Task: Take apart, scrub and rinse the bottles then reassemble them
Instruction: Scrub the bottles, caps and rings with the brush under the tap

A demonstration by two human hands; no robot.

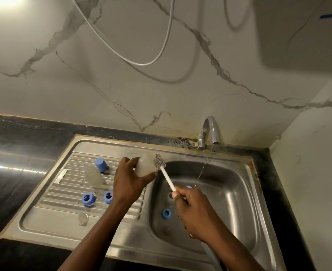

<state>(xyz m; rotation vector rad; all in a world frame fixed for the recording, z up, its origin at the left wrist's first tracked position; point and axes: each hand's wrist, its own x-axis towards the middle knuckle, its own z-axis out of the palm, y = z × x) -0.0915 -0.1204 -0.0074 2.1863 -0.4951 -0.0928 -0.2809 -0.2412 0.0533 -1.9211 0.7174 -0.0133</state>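
Head view: left hand (129, 178) fingers clamped round a frosted, translucent plastic bottle (144, 166), tilted over the steel basin's (229, 192) 10 o'clock rim. Right hand (192, 210) fingers curled tight on the white rod handle of a bottle brush (167, 177); its grey bristle head is against the bottle's 3 o'clock end. On the ribbed drainboard (73, 173), a second frosted bottle (93, 177) lies with a blue cylindrical cap (101, 164) at its 12 o'clock and two blue rings (88, 199) at 6. Chrome tap (209, 132) at the basin's 1 o'clock, thin stream.
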